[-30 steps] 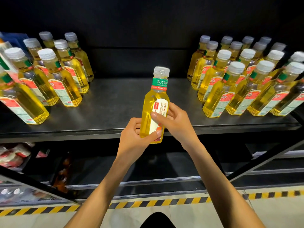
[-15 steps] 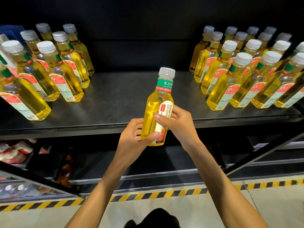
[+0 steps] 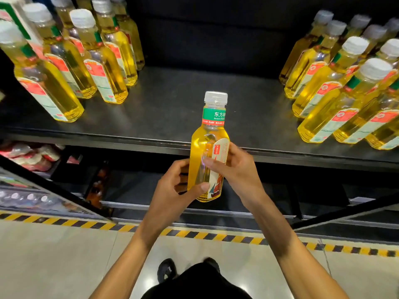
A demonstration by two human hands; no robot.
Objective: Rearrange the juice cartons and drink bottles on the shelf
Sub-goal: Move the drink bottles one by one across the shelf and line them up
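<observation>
A yellow drink bottle [image 3: 207,147] with a white cap and green neck label stands upright in the air, in front of the dark shelf [image 3: 177,117]. My left hand [image 3: 172,190] grips its lower part, thumb across the front near the base. My right hand [image 3: 235,169] holds its right side, fingers wrapped over the white label. Several matching bottles stand in a group on the shelf's left [image 3: 97,57] and in another group on its right [image 3: 345,87].
Between the two groups lies a wide bare stretch of shelf. A lower shelf [image 3: 151,190] holds dark bottles and red-white packets [image 3: 30,156]. A yellow-black striped strip [image 3: 216,236] runs along the floor. My shoes [image 3: 168,270] show at the bottom.
The view has tilted down and closer, so the shelf sits higher in frame. The bottle stays in both hands and has turned slightly, showing less label.
</observation>
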